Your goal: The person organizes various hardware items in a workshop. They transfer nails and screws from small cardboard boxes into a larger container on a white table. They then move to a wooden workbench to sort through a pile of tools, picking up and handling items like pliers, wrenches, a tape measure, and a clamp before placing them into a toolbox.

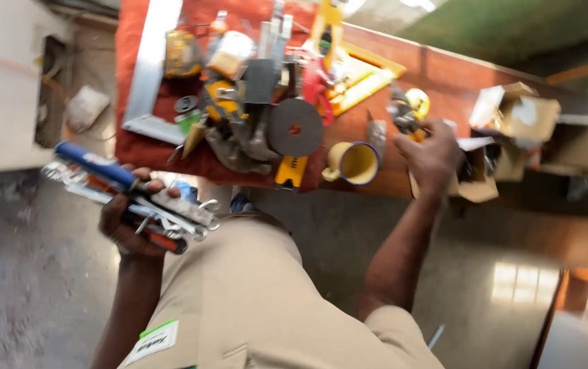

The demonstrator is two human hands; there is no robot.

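Left hand (130, 222) was clenched round a whole bundle of hand tools (127, 198) — looked like a blue-handled screwdriver (96, 164), some chrome wrenches and smth w/ an orange grip, all fanned out to the left and held out over the concrete floor (28, 287), well clear of the table (444, 75). Right hand (432, 154) was up at the table's near edge, fingers curled down on stuff next to a torn cardboard box (475, 174); it was touching things there but tbh too blurry to say if it actually had hold of anything, so can't tell. Just above that hand sat a small yellow and dark tool (409, 109), prob a tape measure or similar. Left of the hand, near it, was a yellow enamel mug (355, 162) w/ a dark rim, lying on its side w/ the mouth facing the camera. Further left a red cloth (137, 147) covered that end of the table w/ a big messy pile on it: a grey grinding disc (296, 128), a metal framing square (149, 75) along the left edge, a yellow triangle square (362, 75) behind, plus misc bits I couldn't make out. More open cardboard boxes (519, 113) were at the far right. Person wore a beige shirt (253, 301).
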